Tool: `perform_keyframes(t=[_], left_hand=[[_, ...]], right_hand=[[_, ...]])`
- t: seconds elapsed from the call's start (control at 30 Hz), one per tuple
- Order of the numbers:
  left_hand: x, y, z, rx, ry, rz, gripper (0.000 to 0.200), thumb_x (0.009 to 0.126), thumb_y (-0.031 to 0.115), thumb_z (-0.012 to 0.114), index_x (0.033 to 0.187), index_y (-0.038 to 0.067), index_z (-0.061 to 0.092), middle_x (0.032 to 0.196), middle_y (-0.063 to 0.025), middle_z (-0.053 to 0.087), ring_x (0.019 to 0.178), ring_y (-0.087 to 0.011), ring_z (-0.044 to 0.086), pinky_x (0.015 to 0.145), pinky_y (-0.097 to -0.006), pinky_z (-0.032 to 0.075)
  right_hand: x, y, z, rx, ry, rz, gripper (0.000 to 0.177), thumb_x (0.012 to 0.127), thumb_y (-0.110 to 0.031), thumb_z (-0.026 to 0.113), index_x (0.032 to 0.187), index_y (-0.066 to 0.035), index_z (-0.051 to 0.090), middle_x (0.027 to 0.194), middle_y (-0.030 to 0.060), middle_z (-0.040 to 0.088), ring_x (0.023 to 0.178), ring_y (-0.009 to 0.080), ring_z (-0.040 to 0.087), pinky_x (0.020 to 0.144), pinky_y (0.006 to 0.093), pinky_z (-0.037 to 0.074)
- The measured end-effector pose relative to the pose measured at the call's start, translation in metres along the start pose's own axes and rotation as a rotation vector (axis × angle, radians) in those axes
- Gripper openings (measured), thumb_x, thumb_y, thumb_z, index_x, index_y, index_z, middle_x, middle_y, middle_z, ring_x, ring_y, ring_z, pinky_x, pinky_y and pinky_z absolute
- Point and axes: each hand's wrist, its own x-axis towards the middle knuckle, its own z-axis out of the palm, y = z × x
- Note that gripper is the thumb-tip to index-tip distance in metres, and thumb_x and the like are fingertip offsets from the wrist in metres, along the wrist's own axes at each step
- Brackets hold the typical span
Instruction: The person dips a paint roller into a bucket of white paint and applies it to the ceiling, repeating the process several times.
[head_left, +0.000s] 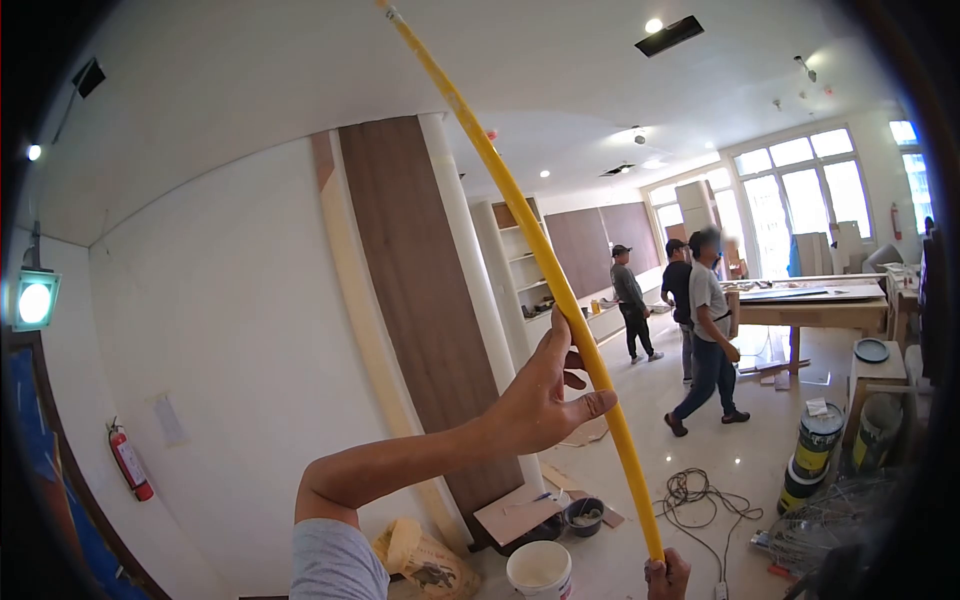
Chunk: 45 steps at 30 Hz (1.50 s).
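A long yellow pole (545, 250) slants up from the bottom of the head view to near the ceiling, where its pale tip nears the top edge. My left hand (550, 385) is round the middle of the pole in a loose grip, thumb across the front and index finger lying along the side. Below it, my right hand (668, 575) grips the pole's lower end, partly cut off by the frame's bottom edge. Whatever the upper tip carries, if anything, cannot be made out.
On the floor stand a white bucket (540, 570), a dark pail (584, 515) and a plastic sack (425, 560). A coiled cable (700, 495) lies right, near stacked paint pails (808, 450). Several people stand or walk near a work table (810, 312). A fire extinguisher (130, 462) hangs left.
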Motion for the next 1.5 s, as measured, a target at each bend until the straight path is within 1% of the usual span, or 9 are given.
perform_keyframes(t=[0.03,0.43,0.63,0.83,0.93,1.03,1.23,1.33,1.5], left_hand=[[0.0,0.0,0.0,0.002,-0.002,0.017,0.11,0.091,0.032,0.072,0.151,-0.007,-0.013,0.132,-0.0225,0.039,0.115,-0.026,0.054,0.086,-0.0324,0.053],[-0.002,0.003,0.004,0.049,-0.011,0.058,0.118,0.087,0.037,0.075,0.15,-0.007,-0.015,0.133,-0.0237,0.038,0.114,-0.0279,0.055,0.091,-0.0362,0.053],[-0.004,0.008,0.007,0.024,-0.04,0.07,0.122,0.086,0.044,0.074,0.15,-0.006,-0.017,0.134,-0.0244,0.037,0.114,-0.0284,0.054,0.093,-0.0378,0.052],[-0.006,0.013,0.008,0.016,-0.063,0.04,0.123,0.085,0.045,0.074,0.15,-0.006,-0.016,0.136,-0.0239,0.035,0.114,-0.0287,0.055,0.094,-0.0379,0.052],[-0.007,0.014,0.009,-0.023,-0.06,-0.003,0.121,0.084,0.04,0.078,0.153,-0.001,-0.013,0.133,-0.016,0.04,0.118,-0.0239,0.052,0.099,-0.0372,0.049],[-0.007,0.01,0.008,0.012,-0.047,0.049,0.121,0.085,0.042,0.076,0.151,-0.005,-0.014,0.135,-0.0228,0.037,0.114,-0.0279,0.056,0.094,-0.038,0.052],[0.0,-0.003,-0.005,-0.016,0.0,0.0,0.111,0.085,0.037,0.078,0.152,-0.006,0.0,0.128,-0.0213,0.044,0.114,-0.0264,0.057,0.089,-0.0348,0.054],[0.0,-0.007,-0.014,0.046,-0.01,-0.048,0.107,0.087,0.037,0.076,0.152,-0.006,0.002,0.125,-0.014,0.047,0.114,-0.0204,0.056,0.099,-0.0345,0.051],[0.0,-0.016,-0.024,0.08,-0.008,-0.062,0.102,0.089,0.034,0.074,0.151,-0.008,0.006,0.127,-0.0147,0.048,0.114,-0.0206,0.056,0.098,-0.0348,0.051]], right_hand=[[0.0,0.0,-0.001,-0.014,0.004,-0.01,0.038,0.101,-0.036,0.054,0.08,-0.005,0.054,0.058,0.0012,0.044,0.051,0.011,0.04,0.047,0.0306,0.032],[-0.001,-0.009,-0.012,-0.067,-0.008,-0.01,0.044,0.101,-0.041,0.052,0.079,-0.004,0.053,0.057,0.0049,0.043,0.051,0.0162,0.041,0.047,0.0353,0.033],[-0.004,-0.004,-0.015,-0.058,-0.014,-0.017,0.042,0.101,-0.039,0.053,0.08,-0.003,0.053,0.057,0.0049,0.043,0.051,0.0156,0.039,0.047,0.0355,0.032],[-0.007,0.003,-0.016,-0.05,-0.024,-0.02,0.04,0.1,-0.036,0.055,0.082,-0.001,0.055,0.057,0.0052,0.043,0.051,0.0157,0.038,0.047,0.0353,0.031],[-0.008,0.003,-0.016,-0.046,-0.031,-0.026,0.038,0.1,-0.035,0.055,0.083,-0.001,0.055,0.057,0.0057,0.043,0.05,0.0161,0.039,0.047,0.0355,0.031],[-0.006,0.006,-0.015,-0.07,-0.05,-0.006,0.037,0.1,-0.034,0.055,0.082,-0.001,0.055,0.057,0.0061,0.043,0.051,0.0161,0.039,0.047,0.0355,0.032],[0.009,0.008,-0.007,-0.066,-0.066,0.016,0.038,0.099,-0.036,0.056,0.082,-0.003,0.056,0.059,0.0047,0.044,0.053,0.0145,0.042,0.048,0.0343,0.034],[0.015,0.001,-0.001,-0.076,-0.077,0.031,0.038,0.099,-0.038,0.055,0.081,-0.004,0.055,0.059,0.0041,0.044,0.054,0.0139,0.042,0.049,0.0343,0.035],[0.023,-0.001,0.007,-0.1,-0.108,0.021,0.042,0.099,-0.043,0.053,0.081,-0.005,0.055,0.058,0.0049,0.044,0.053,0.0151,0.042,0.049,0.0357,0.035]])
